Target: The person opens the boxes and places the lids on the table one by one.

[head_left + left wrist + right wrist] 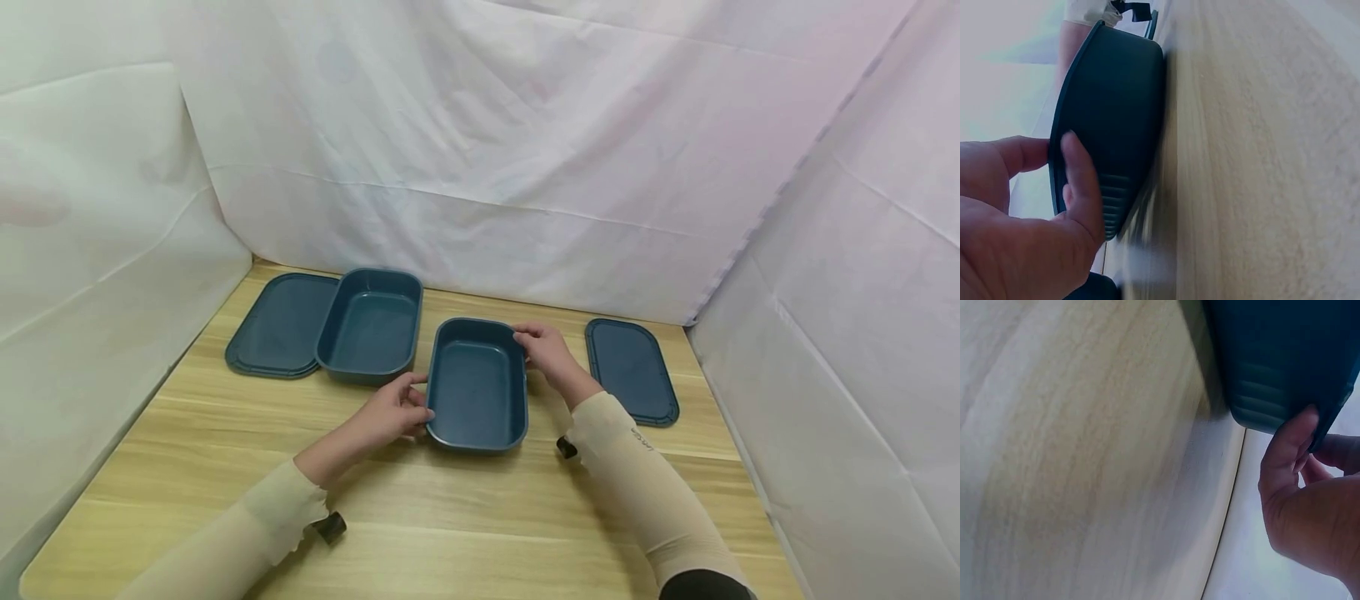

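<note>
A dark blue rectangular container (477,392) stands empty on the wooden table (465,525), in the middle. My left hand (418,402) grips its near-left corner. In the left wrist view the thumb (1082,175) lies on the ribbed outer wall of the container (1116,106) and a finger curls over the rim. My right hand (527,338) pinches the far-right corner. In the right wrist view its thumb presses the outside of the container (1285,350) while the other fingers sit behind the rim.
A second blue container (371,329) stands just to the left, partly on a flat blue lid (273,327). Another lid (632,371) lies to the right. White sheeting walls in the table at the back and on both sides.
</note>
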`<state>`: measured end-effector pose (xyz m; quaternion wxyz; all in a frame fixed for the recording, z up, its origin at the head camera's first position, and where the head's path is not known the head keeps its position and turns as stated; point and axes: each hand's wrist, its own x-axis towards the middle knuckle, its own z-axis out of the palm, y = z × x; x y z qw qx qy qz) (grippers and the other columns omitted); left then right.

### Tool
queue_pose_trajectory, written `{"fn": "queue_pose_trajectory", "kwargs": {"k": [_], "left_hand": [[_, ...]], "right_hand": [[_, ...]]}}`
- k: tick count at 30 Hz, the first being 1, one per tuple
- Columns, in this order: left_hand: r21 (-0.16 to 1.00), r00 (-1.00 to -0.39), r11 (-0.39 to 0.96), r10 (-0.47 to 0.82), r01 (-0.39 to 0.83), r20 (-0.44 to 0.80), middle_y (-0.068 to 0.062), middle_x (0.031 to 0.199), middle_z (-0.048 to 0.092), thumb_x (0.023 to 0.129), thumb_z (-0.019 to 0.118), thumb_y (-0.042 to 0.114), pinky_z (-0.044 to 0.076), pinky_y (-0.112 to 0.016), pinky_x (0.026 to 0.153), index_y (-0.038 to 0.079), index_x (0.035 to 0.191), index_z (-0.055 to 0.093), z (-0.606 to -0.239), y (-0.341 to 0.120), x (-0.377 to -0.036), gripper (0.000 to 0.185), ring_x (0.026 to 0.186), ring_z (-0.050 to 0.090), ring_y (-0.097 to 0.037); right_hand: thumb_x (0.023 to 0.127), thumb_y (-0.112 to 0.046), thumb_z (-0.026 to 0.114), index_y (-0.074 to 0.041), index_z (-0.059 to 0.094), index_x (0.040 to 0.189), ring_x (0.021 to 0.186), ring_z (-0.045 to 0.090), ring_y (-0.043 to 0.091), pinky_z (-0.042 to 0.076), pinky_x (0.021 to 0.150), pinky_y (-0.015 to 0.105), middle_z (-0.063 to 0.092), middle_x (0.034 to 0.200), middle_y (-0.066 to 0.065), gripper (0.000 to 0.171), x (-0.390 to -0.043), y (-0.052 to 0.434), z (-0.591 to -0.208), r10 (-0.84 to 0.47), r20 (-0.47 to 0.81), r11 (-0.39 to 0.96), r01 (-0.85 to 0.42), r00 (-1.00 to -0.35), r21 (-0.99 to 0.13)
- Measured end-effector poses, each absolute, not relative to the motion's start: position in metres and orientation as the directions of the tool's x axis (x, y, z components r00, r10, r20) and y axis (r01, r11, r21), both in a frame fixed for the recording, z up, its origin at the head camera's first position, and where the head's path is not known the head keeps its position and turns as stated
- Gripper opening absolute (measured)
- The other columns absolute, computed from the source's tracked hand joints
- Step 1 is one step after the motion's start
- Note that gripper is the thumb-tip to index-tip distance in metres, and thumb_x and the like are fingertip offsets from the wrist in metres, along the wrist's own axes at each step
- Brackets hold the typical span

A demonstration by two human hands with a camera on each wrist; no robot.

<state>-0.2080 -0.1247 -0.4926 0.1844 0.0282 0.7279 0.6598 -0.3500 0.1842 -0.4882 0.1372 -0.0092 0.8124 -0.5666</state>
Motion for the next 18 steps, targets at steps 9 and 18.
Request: {"fn": "queue_pose_trajectory", "kwargs": {"k": [9,18], "left_hand": [[0.964,-0.912,0.032,0.318,-0.263,-0.259,-0.014,0.111,0.054,0.101,0.069,-0.005,0.066,-0.037,0.08,-0.001,0.17,0.03,-0.4971,-0.1315,-0.2114,0.079,0.09,0.065,-0.021],[0.964,-0.901,0.034,0.35,-0.262,-0.257,-0.014,0.113,0.052,0.103,0.068,-0.005,0.066,-0.04,0.081,0.001,0.172,0.026,-0.4979,-0.1338,-0.2148,0.081,0.092,0.065,-0.023]], "right_hand": [[0.118,-0.028,0.058,-0.016,0.064,0.157,0.076,0.06,0.016,0.052,0.068,0.033,0.068,0.098,0.006,0.041,-0.3524,0.1905,-0.4888,-0.233,-0.278,0.282,0.209,-0.932,-0.937],[0.117,-0.029,0.06,-0.019,0.065,0.158,0.076,0.057,0.015,0.05,0.066,0.031,0.066,0.094,0.002,0.042,-0.3542,0.1924,-0.4906,-0.225,-0.297,0.253,0.239,-0.928,-0.937]]}}
